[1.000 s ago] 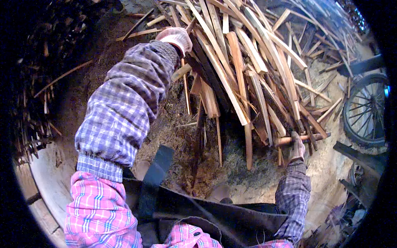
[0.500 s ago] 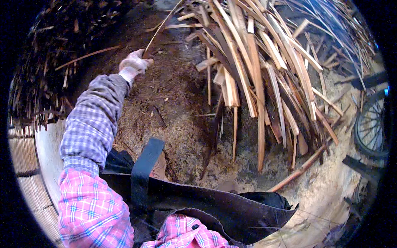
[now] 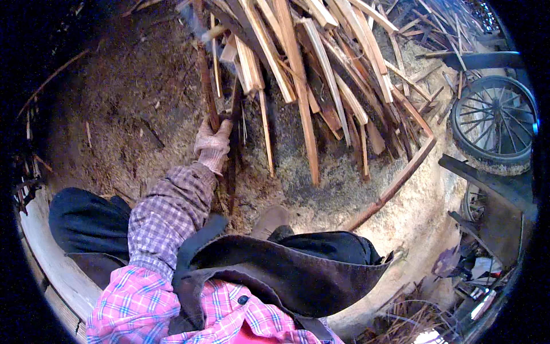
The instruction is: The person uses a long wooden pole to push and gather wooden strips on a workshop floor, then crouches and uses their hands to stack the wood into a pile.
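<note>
Head view: bare, sawdust-strewn ground (image 3: 126, 114) lies open left of the gloved left hand (image 3: 213, 143), while the heap of pale split wooden slats (image 3: 321, 74) crowds its right side; a spoked wheel (image 3: 495, 123) stands at the far right edge. Half a second ago this hand reached, fingers spread, toward the upper left; now it is clenched around a dark, thin wooden stick (image 3: 207, 92) at the heap's near edge. The stick runs almost straight away from the person, leaning slightly left. The right hand is out of view.
</note>
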Motion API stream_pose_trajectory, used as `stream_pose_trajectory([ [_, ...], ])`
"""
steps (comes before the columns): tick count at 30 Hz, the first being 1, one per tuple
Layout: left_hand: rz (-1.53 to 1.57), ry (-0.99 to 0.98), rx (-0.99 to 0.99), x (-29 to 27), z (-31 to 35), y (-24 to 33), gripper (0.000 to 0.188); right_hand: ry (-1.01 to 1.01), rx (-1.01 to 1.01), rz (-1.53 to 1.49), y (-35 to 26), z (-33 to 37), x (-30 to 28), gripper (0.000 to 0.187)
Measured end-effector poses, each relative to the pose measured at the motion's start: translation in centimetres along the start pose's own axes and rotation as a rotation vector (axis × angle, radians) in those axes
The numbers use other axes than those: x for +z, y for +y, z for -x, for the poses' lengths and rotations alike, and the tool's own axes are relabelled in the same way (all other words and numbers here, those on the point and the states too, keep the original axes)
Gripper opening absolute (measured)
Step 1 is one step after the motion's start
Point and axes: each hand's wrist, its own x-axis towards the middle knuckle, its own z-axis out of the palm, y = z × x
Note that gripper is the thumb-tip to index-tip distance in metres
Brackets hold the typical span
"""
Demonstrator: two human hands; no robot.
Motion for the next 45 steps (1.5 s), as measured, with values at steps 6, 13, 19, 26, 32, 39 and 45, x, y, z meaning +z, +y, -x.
stream_pose_trajectory([
  [6, 0.264, -0.006, 0.132, -0.1, -1.6, -1.1, 0.034, -0.042, -0.288, 0.186, -1.0, -0.5, 8.4, 0.054],
  [13, -0.317, 0.076, 0.217, 1.2, -0.2, -1.1, 0.04, -0.297, -0.452, 1.106, -5.1, -5.6, 24.2, 0.086],
  [19, -0.581, -0.043, 0.084, 3.6, 0.2, 2.0, 0.068, -0.277, -0.87, 1.109, -3.3, -10.1, 24.2, 0.081],
  [26, -0.67, -0.114, -0.035, 3.8, -0.7, 2.3, 0.053, -0.311, -0.766, 0.968, 1.1, -10.0, 13.3, 0.077],
  [32, -0.577, -0.141, -0.125, 1.6, -1.7, 1.6, 0.04, -0.223, -0.448, 0.986, 1.2, -4.7, 6.3, 0.06],
  [39, -0.547, -0.139, -0.124, -1.6, -2.6, -1.8, 0.058, -0.263, -0.62, 0.87, 2.4, -7.7, 5.3, 0.058],
  [45, -0.643, 0.005, -0.014, -5.9, -2.3, -0.9, 0.05, -0.253, -0.843, 0.751, -0.4, -9.2, 7.4, 0.066],
])
